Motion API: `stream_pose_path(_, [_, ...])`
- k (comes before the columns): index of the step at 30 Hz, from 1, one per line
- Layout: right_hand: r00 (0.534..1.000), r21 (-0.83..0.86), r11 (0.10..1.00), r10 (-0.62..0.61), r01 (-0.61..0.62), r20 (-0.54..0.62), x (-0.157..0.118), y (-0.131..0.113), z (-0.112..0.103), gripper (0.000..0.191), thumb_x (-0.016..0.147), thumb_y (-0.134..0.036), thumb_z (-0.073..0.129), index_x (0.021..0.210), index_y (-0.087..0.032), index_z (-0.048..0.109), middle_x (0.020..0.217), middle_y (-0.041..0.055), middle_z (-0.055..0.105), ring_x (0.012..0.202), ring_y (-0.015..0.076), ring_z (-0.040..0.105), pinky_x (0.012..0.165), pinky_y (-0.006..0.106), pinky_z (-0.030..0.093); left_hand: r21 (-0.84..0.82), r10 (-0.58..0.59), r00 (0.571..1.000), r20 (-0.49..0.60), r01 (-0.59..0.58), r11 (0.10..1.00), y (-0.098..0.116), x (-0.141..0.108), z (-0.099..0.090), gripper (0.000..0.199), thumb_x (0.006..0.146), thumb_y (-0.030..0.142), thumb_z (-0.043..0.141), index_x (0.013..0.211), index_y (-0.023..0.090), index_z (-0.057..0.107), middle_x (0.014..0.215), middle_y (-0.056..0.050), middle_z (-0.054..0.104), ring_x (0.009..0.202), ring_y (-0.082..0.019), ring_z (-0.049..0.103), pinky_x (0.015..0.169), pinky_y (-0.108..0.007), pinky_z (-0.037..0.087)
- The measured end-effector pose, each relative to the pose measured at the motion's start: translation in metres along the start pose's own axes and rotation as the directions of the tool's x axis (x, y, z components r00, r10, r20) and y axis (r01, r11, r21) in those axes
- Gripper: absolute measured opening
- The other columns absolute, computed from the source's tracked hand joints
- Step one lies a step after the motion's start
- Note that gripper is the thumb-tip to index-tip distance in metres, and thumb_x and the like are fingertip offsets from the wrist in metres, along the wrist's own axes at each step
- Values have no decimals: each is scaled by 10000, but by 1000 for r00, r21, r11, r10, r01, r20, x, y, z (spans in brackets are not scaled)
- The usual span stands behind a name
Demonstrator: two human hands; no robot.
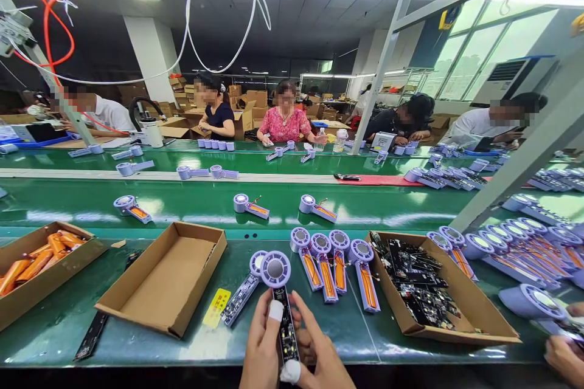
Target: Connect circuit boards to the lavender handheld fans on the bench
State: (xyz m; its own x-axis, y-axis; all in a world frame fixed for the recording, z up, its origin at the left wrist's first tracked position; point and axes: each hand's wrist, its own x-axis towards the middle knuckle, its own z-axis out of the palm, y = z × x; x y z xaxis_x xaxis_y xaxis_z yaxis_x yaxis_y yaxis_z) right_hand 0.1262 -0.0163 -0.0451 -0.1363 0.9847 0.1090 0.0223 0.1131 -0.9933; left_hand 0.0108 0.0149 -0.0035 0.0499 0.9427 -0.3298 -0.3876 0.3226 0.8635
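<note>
A purple handheld fan (276, 268) with a round head is held upright between my two hands, just over the near edge of the bench. A black circuit board (288, 333) lies along its handle. My left hand (261, 343) grips the handle from the left, its white-covered thumb on the board. From the right, my right hand (322, 352) closes round the lower handle, its covered thumb at the bottom end. Just left lies another fan with a board in its handle (241, 299). Several fans with orange batteries (326, 276) rest to the right.
A cardboard tray of circuit boards (456, 331) stands at right, an open cardboard tray (150, 292) at left, and a box of orange batteries (59, 273) farther left. A yellow label (216, 309) lies nearby. A co-worker's hand (563, 355) is at far right. Fans line the green conveyor (283, 188).
</note>
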Motion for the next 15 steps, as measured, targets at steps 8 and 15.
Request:
stream_pose_path(8, [960, 248, 968, 109, -43, -257, -4, 18, 31, 818, 853, -566, 523, 1479, -123, 238, 552, -70, 431, 447, 66, 218, 416, 199, 167, 219, 35, 999, 14, -37, 975, 1, 0, 7, 661, 760, 627, 611, 1244, 182, 541, 1052, -81, 710, 665, -159, 646, 567, -244, 478])
stream_pose_path(15, [929, 171, 982, 139, -84, -343, -4, 20, 12, 810, 872, -616, 486, 1462, -90, 312, 504, -61, 449, 401, 78, 316, 394, 196, 229, 578, 330, 939, 91, -320, 751, 16, 15, -13, 331, 836, 429, 552, 1029, 204, 698, 1003, -87, 730, 918, -254, 666, 804, -352, 539])
